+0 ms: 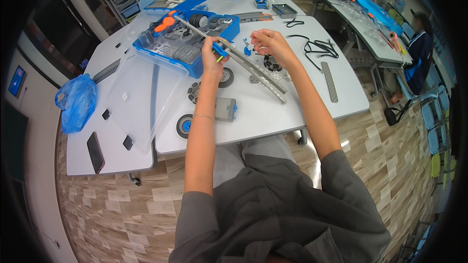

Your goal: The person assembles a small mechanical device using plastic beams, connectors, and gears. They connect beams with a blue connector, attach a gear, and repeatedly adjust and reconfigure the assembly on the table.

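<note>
White bench (350,95) lies free right of the flat grey perforated strip (329,82); an open blue plastic box (196,70) blocks leftward; clearance under the long grey beams (274,93) seems slim.

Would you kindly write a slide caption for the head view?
The left hand holds long grey beams near a blue parts box, the right hand raised beside them.

No legible lettering, numbers or signs anywhere in view.
</note>
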`<state>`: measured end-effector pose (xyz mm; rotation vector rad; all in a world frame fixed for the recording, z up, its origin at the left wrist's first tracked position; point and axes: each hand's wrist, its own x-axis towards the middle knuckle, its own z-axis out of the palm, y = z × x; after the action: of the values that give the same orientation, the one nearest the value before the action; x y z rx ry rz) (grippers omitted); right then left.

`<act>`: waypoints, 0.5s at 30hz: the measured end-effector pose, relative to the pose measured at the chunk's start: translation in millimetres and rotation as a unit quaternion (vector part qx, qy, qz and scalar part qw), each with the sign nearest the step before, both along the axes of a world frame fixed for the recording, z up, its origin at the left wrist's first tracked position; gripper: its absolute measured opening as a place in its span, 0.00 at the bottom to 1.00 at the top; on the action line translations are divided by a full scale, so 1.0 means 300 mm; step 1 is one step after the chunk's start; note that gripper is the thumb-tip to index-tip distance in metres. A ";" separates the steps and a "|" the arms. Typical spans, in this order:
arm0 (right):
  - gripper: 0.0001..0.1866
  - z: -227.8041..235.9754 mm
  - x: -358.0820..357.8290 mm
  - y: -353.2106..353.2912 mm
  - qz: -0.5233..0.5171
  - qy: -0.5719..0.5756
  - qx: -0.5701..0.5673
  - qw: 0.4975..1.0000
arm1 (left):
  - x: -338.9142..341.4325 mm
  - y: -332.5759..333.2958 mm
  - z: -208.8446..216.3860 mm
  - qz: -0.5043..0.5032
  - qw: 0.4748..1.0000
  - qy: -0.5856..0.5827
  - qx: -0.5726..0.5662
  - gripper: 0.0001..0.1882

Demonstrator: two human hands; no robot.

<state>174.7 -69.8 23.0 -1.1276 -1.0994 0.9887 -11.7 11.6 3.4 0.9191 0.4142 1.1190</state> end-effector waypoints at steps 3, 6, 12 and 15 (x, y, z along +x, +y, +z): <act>0.18 0.029 -0.047 -0.022 0.062 -0.073 -0.003 0.995 | 0.007 -0.007 -0.004 0.013 0.998 0.067 -0.011 0.14; 0.21 0.032 -0.087 -0.035 0.074 -0.212 0.009 0.974 | 0.006 -0.012 -0.008 0.021 0.992 0.120 -0.017 0.15; 0.18 0.022 -0.081 -0.042 0.071 -0.335 -0.034 0.939 | 0.010 -0.017 -0.016 0.028 0.989 0.145 0.003 0.14; 0.20 0.019 -0.077 -0.043 0.073 -0.286 -0.023 0.955 | 0.005 -0.010 -0.018 0.017 0.990 0.136 0.007 0.15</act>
<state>151.5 -82.6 28.6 -1.4342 -1.6467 0.8183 -10.1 8.6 -1.9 1.0858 0.6476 1.0303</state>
